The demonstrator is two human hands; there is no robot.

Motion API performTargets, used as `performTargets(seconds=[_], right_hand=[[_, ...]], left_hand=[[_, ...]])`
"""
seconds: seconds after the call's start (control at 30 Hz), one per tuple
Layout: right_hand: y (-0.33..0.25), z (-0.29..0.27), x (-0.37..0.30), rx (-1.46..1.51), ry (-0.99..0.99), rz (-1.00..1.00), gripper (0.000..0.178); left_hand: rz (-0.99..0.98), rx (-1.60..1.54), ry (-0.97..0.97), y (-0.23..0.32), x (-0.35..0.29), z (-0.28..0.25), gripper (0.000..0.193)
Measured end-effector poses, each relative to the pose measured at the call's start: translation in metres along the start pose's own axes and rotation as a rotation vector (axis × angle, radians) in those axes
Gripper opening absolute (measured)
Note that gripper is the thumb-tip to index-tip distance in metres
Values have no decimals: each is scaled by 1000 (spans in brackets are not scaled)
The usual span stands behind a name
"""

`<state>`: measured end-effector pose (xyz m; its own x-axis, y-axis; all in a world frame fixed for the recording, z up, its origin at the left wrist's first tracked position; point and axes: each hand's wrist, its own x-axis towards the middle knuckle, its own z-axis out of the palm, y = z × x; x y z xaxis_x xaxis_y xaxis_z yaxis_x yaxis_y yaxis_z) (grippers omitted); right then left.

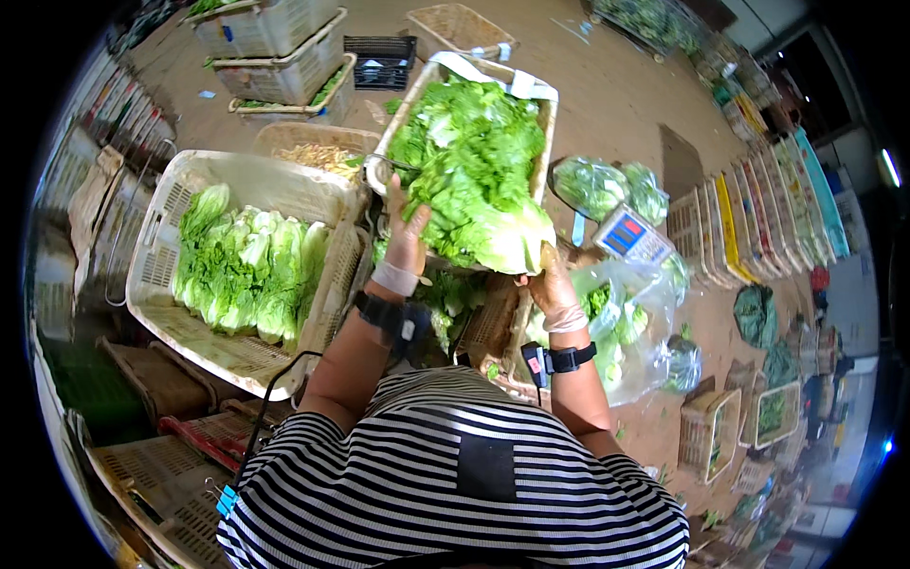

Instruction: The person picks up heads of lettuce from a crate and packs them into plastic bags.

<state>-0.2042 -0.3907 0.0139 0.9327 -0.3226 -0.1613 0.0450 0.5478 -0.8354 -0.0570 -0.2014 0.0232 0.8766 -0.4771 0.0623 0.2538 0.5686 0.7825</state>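
My right hand (554, 292) is closed on the pale stem end of a head of lettuce (507, 237) at the near end of a heaped crate. Beside the leaves on the left is my left hand (406, 248), its fingers stretched upward and apart; whether it touches the lettuce I cannot tell. More leafy green lettuce (464, 119) fills the tilted crate (548, 142) beyond my hands. To the left, a large off-white crate (156, 237) holds several lettuce heads (251, 270) laid side by side, pale stem ends toward me.
A clear plastic bag of greens (630, 332) lies right of my right forearm, near a box-shaped package (630, 235) and bagged greens (597, 185). Stacked crates (275, 71) stand far left, with a black crate (379, 62) beside them. A row of crates (749, 218) stands right.
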Motion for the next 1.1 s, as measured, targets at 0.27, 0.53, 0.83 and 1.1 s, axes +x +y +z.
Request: performTargets(seconds=[0.27, 0.53, 0.83, 1.1], right_hand=[[-63, 51, -54, -1445, 449, -842, 45], [-29, 53, -24, -614, 424, -697, 6], [-85, 32, 116, -865, 487, -263, 63], [2, 69, -16, 691, -94, 272, 73]], left_hand=[[-377, -571, 6, -38, -25, 24, 49], [-331, -635, 77, -25, -33, 9, 44], [-38, -795, 162, -21, -39, -72, 49], [78, 133, -144, -5, -61, -32, 52]])
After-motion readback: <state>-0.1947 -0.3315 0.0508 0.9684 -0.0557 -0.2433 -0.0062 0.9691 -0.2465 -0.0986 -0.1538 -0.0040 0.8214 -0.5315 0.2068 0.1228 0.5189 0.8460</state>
